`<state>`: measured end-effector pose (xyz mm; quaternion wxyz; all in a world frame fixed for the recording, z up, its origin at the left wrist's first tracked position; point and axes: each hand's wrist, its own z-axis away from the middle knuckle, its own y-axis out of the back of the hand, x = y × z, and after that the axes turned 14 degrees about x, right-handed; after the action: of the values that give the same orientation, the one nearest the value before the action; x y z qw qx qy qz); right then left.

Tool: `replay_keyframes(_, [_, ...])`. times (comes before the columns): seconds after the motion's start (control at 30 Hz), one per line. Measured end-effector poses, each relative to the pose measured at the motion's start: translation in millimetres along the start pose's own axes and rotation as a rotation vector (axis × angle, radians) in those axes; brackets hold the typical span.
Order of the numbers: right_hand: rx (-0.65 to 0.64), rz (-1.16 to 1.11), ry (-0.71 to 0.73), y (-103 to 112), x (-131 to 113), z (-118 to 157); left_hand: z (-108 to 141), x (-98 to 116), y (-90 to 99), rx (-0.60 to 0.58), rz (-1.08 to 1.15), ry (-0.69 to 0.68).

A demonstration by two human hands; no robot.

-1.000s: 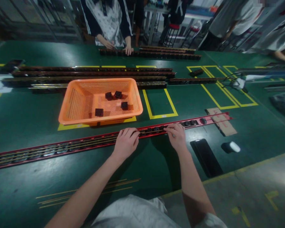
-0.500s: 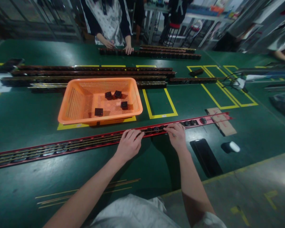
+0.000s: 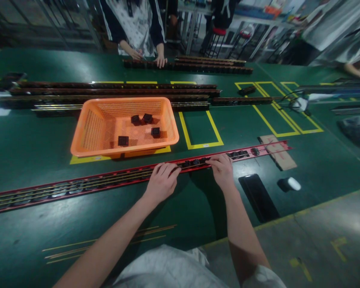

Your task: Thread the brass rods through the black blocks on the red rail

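Observation:
A long, narrow red channel (image 3: 276, 147) runs across the bench in front of me, tilted up to the right. Thin brass-coloured rods (image 3: 108, 179) lie along its left part over dark pieces. Small black blocks (image 3: 196, 162) sit in the channel between my hands and further right. My left hand (image 3: 163, 180) is closed at the channel, fingertips pinching a thin rod over the blocks. To its right, my right hand (image 3: 222, 170) pinches the same thin rod, fingers bent over the channel. My fingers hide the exact grip points.
An orange basket (image 3: 78, 138) holding several black blocks stands behind the channel. Dark rail assemblies (image 3: 192, 92) lie beyond it. Loose rods (image 3: 66, 252) lie front left. A black phone (image 3: 259, 198), white case (image 3: 294, 183) and cardboard piece (image 3: 283, 158) are at right. A co-worker's hands (image 3: 160, 61) work opposite.
My hands hold nearly the same pose at the channel. The view has shifted slightly, and a person at the far right has moved.

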<state>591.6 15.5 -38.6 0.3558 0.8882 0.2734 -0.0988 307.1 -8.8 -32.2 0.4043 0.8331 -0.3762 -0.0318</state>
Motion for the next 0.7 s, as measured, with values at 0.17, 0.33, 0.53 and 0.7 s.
replay_keyframes(0.17, [-0.007, -0.009, 0.006, -0.2, 1.2, 0.8, 0.1, 0.2, 1.1, -0.025, -0.004, 0.003])
replay_keyframes(0.33, [-0.036, -0.01, -0.05, 0.1, 0.9, 0.0, 1.1, -0.6, 0.9, -0.032, 0.005, 0.015])
replay_keyframes(0.53, [-0.03, -0.016, -0.036, 0.4, -1.1, -0.6, 0.4, 0.3, 1.4, -0.053, -0.003, 0.015])
replay_keyframes(0.7, [-0.019, -0.013, -0.009, -0.6, -1.0, 0.4, -0.2, 1.4, 1.4, -0.057, -0.03, 0.004])
